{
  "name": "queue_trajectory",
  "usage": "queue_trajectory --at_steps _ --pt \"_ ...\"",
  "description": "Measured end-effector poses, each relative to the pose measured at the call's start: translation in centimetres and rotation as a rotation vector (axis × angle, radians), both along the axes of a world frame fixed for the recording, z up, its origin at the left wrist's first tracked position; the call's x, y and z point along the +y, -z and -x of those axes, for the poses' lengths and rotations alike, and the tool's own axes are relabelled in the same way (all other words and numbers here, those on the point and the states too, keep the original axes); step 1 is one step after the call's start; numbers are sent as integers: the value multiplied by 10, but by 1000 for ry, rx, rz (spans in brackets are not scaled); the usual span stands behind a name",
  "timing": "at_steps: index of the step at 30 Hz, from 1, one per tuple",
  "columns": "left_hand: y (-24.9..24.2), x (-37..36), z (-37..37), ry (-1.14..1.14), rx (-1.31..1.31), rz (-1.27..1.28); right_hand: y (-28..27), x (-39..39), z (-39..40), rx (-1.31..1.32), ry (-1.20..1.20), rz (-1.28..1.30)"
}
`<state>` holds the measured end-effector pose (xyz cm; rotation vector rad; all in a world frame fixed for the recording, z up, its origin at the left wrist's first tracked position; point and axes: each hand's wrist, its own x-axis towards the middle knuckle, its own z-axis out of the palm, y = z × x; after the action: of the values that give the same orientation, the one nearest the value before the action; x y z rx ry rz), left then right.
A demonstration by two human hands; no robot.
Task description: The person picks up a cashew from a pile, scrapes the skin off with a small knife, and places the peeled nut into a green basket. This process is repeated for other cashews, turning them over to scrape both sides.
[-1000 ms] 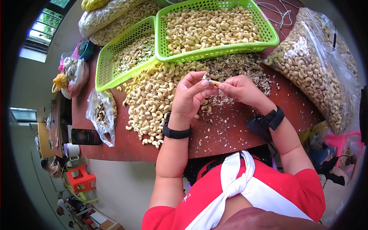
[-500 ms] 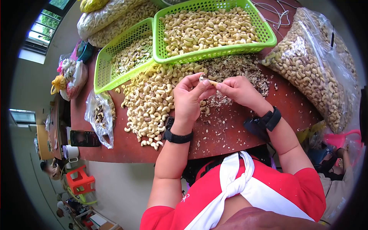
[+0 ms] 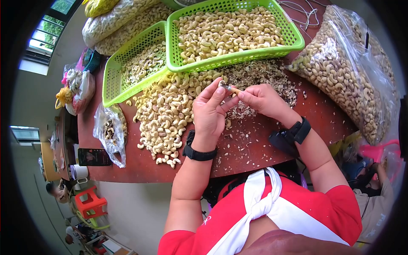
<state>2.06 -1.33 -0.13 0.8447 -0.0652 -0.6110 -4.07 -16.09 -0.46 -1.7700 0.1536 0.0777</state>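
Observation:
My left hand [image 3: 209, 114] pinches a cashew nut [image 3: 221, 83] between thumb and forefinger, its other fingers loosely spread. In my right hand [image 3: 267, 102] is a small knife [image 3: 234, 89] with a light handle, its metal tip pointing left against or very close to the nut. The nut is partly hidden by my fingers. Both hands are above the red table [image 3: 238, 163]. A pile of pale cashews [image 3: 163, 114] lies beside my left hand, and flaky skin scraps [image 3: 265, 78] lie behind and beneath my hands.
A large green basket [image 3: 238, 53] of cashews stands at the back, beside a smaller green basket [image 3: 135, 89]. At right leans a big clear bag of cashews [image 3: 348, 78]. Left are a small plastic bag [image 3: 102, 127], a phone [image 3: 93, 157] and a mug [image 3: 79, 171]. Another person [image 3: 378, 193] sits right.
My left thumb and fingers have shifted around the nut, and the knife's metal tip now shows more clearly. My right hand has barely moved. The view has shifted slightly.

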Motion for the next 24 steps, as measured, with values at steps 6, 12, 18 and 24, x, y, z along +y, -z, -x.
queue_trajectory --at_steps 6,12,18,24 --pt "4 -5 6 -26 -55 19 4 -1 1 18 -2 -84" --pt "10 -12 14 -163 -9 6 10 -2 -1 6 17 -64" --pt "10 -20 24 -210 -21 11 11 0 -1 -46 77 -192" --pt "9 -12 12 -125 60 79 7 -2 2 25 34 -221"
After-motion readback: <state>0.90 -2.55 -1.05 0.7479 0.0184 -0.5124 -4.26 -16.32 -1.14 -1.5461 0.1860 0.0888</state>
